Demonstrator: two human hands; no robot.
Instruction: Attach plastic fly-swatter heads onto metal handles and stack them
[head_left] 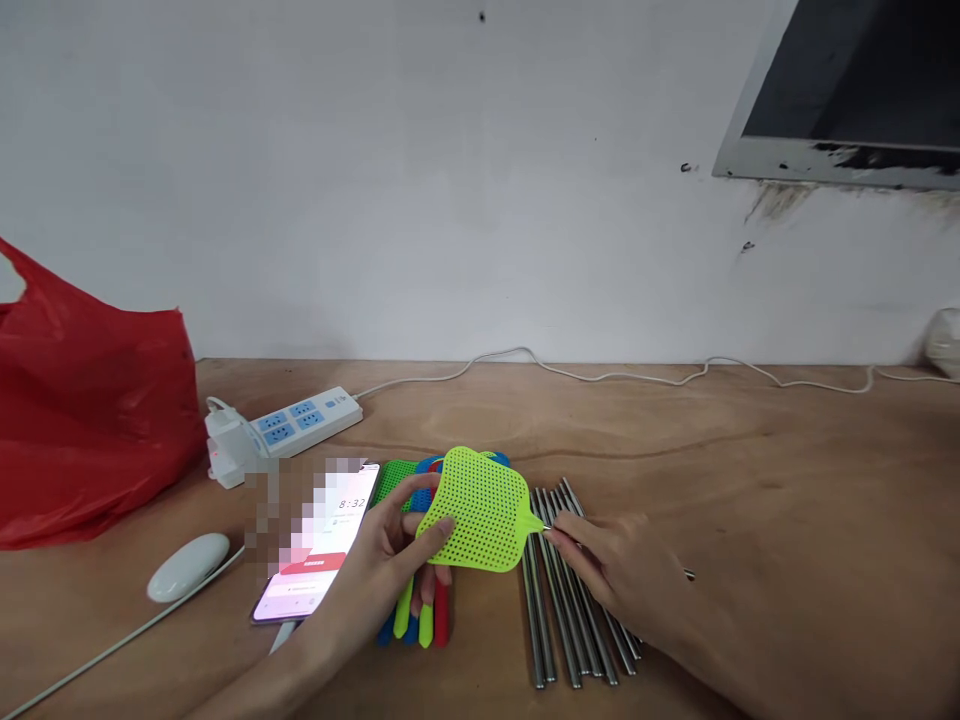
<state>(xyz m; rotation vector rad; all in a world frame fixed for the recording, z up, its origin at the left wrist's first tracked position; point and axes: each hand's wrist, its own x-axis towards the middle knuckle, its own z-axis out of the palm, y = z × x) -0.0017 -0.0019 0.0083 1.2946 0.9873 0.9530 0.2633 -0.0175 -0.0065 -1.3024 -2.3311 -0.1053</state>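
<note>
My left hand [397,548] is closed on a yellow-green plastic fly swatter head [484,512], its thumb on the mesh and the fingers behind. At the narrow neck of that head, my right hand [630,565] pinches a thin metal rod [690,574]; one end meets the neck and the other shows past the hand. Below the right hand lie several loose metal rods [559,600], roughly side by side. More swatter heads, among them a green one [394,480], lie partly hidden behind my left hand. Red, blue and yellow-green tips, including a red one [441,615], stick out below it.
A lit phone [319,555] lies left of my left arm, beside a white mouse-shaped object [189,567]. Behind them is a power strip [307,422] with a plug, its cable [592,377] running along the wall. A red plastic bag [90,410] stands at the left on the wooden table [825,500].
</note>
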